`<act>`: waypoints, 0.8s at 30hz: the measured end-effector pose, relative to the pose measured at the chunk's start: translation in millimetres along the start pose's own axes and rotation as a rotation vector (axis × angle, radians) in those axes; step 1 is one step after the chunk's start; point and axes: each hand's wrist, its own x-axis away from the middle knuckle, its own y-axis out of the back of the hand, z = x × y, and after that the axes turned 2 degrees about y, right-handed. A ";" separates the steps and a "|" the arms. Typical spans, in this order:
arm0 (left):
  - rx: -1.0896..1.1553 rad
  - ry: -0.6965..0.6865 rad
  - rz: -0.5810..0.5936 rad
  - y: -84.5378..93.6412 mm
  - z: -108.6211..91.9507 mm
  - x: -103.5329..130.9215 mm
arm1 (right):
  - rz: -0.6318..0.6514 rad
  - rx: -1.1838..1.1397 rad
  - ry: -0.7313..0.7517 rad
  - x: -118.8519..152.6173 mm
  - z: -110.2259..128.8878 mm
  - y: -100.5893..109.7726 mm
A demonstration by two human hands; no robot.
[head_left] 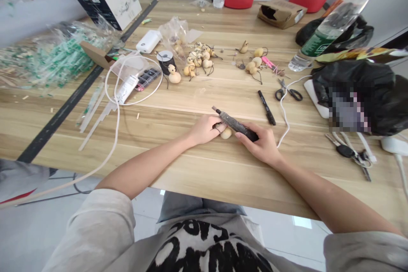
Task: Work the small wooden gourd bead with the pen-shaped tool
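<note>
My left hand point(210, 129) is closed around a small pale gourd point(226, 133) with a dark cord, close to the table's front edge. The gourd's lower bulb shows between my two hands; its upper part is hidden. In my right hand point(262, 141) lies a long dark pen-shaped tool point(234, 123) with a narrow tip pointing up and left. The tool passes over the gourd; whether they touch, I cannot tell. Beyond my hands stands a cluster of small corded gourds point(199, 57), several with black marks. One marked gourd point(174, 75) is beside a black thread spool point(165, 61).
A black marker point(266, 107) and scissors point(288, 92) lie right of my hands. More gourds point(251, 66) sit beyond. A white cable point(118, 123) loops at left, near thin plastic strips point(95, 114). A bottle point(331, 25) and black bag point(376, 89) stand right.
</note>
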 end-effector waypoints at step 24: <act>-0.012 0.010 0.012 0.5 0.5 0.2 | -0.007 0.007 -0.001 -0.1 0.6 0.0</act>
